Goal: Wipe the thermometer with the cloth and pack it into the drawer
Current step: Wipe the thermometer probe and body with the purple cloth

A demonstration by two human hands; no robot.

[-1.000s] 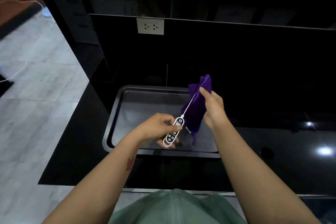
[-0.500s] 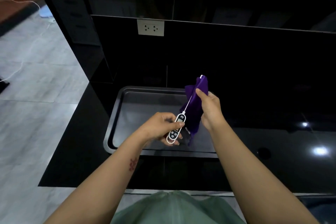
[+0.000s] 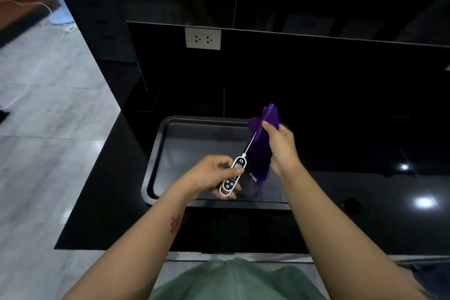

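Above the recessed black tray point(image 3: 155, 168) set in the counter point(image 3: 365, 214), the left hand point(image 3: 211, 175) grips the white thermometer point(image 3: 232, 176) by its body, probe slanting up to the right. Beside it, the right hand point(image 3: 280, 146) pinches the purple cloth point(image 3: 261, 153) around the probe, whose tip, bare half a second ago, is now covered by cloth. Nothing rests on the tray's floor.
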